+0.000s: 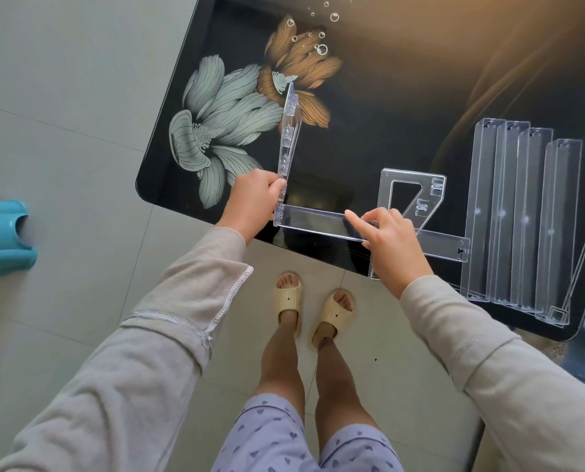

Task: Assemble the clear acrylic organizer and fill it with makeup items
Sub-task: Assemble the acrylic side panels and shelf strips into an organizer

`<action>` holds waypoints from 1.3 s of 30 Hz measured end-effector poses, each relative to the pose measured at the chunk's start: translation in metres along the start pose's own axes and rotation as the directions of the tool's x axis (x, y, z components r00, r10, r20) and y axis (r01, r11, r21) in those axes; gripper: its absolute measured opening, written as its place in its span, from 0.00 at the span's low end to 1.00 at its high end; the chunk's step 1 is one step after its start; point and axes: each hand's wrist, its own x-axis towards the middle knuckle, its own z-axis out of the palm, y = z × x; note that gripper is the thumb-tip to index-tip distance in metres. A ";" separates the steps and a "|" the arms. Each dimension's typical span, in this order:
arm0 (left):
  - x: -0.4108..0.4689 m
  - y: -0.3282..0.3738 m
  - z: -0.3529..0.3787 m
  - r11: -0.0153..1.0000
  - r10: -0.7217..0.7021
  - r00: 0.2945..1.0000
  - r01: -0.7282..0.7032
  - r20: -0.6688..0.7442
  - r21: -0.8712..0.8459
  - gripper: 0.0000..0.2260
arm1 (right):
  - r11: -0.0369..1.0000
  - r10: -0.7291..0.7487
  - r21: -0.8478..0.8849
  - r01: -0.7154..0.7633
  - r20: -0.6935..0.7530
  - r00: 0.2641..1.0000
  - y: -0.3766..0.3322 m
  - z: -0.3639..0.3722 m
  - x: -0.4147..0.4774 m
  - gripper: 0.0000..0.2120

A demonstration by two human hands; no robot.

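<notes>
My left hand (254, 195) grips the near end of a clear acrylic side panel (289, 131), which stands on edge and points away across the black table (403, 107). A long clear tray piece (314, 221) lies along the table's near edge, its left end meeting that panel. My right hand (388, 238) rests on this tray, index finger stretched out over it. A second clear side panel (412, 195) lies flat just behind my right hand. Several more long clear trays (522, 216) lie side by side at the right.
The table has a flower print (236, 120) at its left and rounded near corners. A turquoise plastic object (3, 238) sits on the grey tiled floor to the left. My feet in beige slippers (314, 310) stand right below the table's near edge.
</notes>
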 end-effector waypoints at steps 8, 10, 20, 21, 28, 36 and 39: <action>-0.008 -0.007 0.009 0.999 -0.033 0.999 0.033 -0.014 0.025 0.10 | 0.997 0.004 -0.082 -0.004 0.008 1.000 -0.003 0.002 0.000 0.33; -0.014 -0.014 0.015 0.995 -0.077 0.996 0.080 -0.050 0.059 0.09 | 0.996 0.009 -0.089 -0.007 0.021 1.000 -0.004 0.002 0.001 0.34; -0.021 -0.010 0.034 0.968 -0.192 0.951 0.224 -0.243 0.115 0.08 | 0.993 0.006 -0.114 -0.003 0.028 1.000 -0.007 0.008 0.002 0.34; -0.021 -0.010 0.035 0.967 -0.192 0.950 0.226 -0.245 0.119 0.08 | 0.993 0.003 -0.115 0.000 0.029 1.000 -0.006 0.008 0.002 0.34; -0.018 -0.005 0.033 0.953 -0.250 0.942 0.281 -0.226 0.115 0.08 | 0.995 -0.031 -0.093 0.026 -0.057 0.998 -0.010 0.002 -0.001 0.32; -0.017 -0.009 0.032 0.948 -0.297 0.920 0.315 -0.255 0.032 0.08 | 0.993 0.088 0.117 -0.022 -0.592 0.801 0.009 0.014 -0.051 0.09; -0.014 -0.011 0.030 0.948 -0.294 0.914 0.316 -0.281 0.037 0.09 | 0.938 0.285 0.325 -0.124 -0.515 0.808 0.014 0.019 -0.073 0.05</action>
